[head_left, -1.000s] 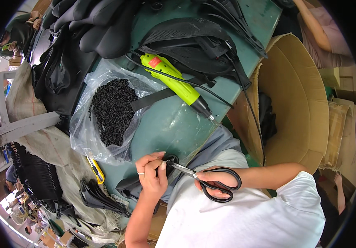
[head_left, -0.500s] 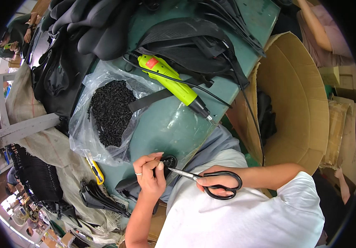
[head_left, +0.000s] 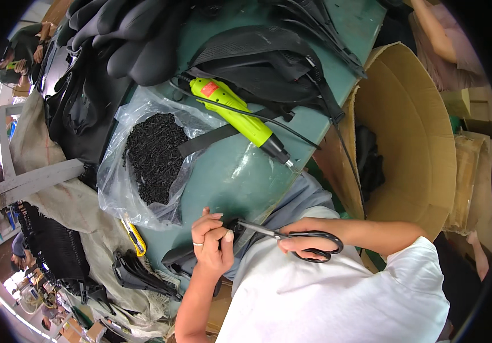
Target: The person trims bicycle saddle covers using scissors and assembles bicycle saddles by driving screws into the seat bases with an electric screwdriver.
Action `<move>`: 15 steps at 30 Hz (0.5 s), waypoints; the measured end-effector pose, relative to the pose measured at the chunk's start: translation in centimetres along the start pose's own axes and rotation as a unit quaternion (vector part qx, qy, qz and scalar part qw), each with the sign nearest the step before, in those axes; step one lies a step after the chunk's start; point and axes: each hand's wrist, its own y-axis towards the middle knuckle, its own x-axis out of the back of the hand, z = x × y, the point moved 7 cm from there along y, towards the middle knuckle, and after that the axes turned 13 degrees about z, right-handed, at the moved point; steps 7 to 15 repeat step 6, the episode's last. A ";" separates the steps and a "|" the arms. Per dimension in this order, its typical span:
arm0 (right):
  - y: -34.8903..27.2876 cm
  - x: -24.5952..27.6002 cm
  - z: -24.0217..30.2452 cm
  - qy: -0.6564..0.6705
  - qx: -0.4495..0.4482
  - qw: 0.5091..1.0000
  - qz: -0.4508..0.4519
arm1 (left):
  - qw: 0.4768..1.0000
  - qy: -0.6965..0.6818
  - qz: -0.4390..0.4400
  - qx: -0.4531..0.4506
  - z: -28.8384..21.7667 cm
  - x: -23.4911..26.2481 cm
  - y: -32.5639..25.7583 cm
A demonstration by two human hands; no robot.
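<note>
1. The left hand [head_left: 211, 243] pinches a small black part [head_left: 232, 224] at the bench [head_left: 240, 171] edge.
2. The right hand [head_left: 297, 240] grips black-handled scissors [head_left: 291, 237] (blades touching the part).
3. A bag of black pieces [head_left: 151, 154] lies just beyond.

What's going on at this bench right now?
A person in a white shirt is working at the edge of a green table. The right hand grips black-handled scissors, blades pointing at a small black piece pinched in the left hand. Further up the table lie a clear bag of small black parts and a yellow-green power screwdriver. A large open cardboard box stands to the right.
</note>
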 end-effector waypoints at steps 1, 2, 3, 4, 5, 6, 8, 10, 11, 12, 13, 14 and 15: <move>0.2 0.1 0.1 -0.028 -0.029 0.999 -0.004 | 1.000 0.006 -0.002 0.000 0.1 0.1 -0.1; 0.5 0.2 -0.1 -0.027 -0.033 0.999 -0.004 | 1.000 0.012 -0.004 -0.001 0.1 0.2 -0.2; 0.7 0.3 -0.2 -0.027 -0.033 0.999 -0.006 | 1.000 0.012 -0.004 -0.002 0.0 0.1 -0.2; 1.0 0.3 -0.2 -0.029 -0.043 0.999 -0.008 | 1.000 0.010 0.001 -0.001 0.1 0.1 -0.1; 1.1 0.3 -0.3 -0.031 -0.054 0.998 -0.009 | 1.000 0.010 0.005 0.000 0.1 0.1 0.0; 1.3 0.3 -0.3 -0.031 -0.051 0.998 -0.004 | 1.000 0.011 0.005 -0.002 0.1 0.2 0.1; 1.3 0.3 -0.3 -0.031 -0.051 0.998 -0.004 | 1.000 0.011 0.005 -0.002 0.1 0.2 0.1; 1.3 0.3 -0.3 -0.031 -0.051 0.998 -0.004 | 1.000 0.011 0.005 -0.002 0.1 0.2 0.1; 1.3 0.3 -0.3 -0.031 -0.051 0.998 -0.004 | 1.000 0.011 0.005 -0.002 0.1 0.2 0.1; 1.3 0.3 -0.3 -0.031 -0.051 0.998 -0.004 | 1.000 0.011 0.005 -0.002 0.1 0.2 0.1; 1.3 0.3 -0.3 -0.031 -0.051 0.998 -0.004 | 1.000 0.011 0.005 -0.002 0.1 0.2 0.1; 1.3 0.3 -0.3 -0.031 -0.051 0.998 -0.004 | 1.000 0.011 0.005 -0.002 0.1 0.2 0.1; 1.3 0.3 -0.3 -0.031 -0.051 0.998 -0.004 | 1.000 0.011 0.005 -0.002 0.1 0.2 0.1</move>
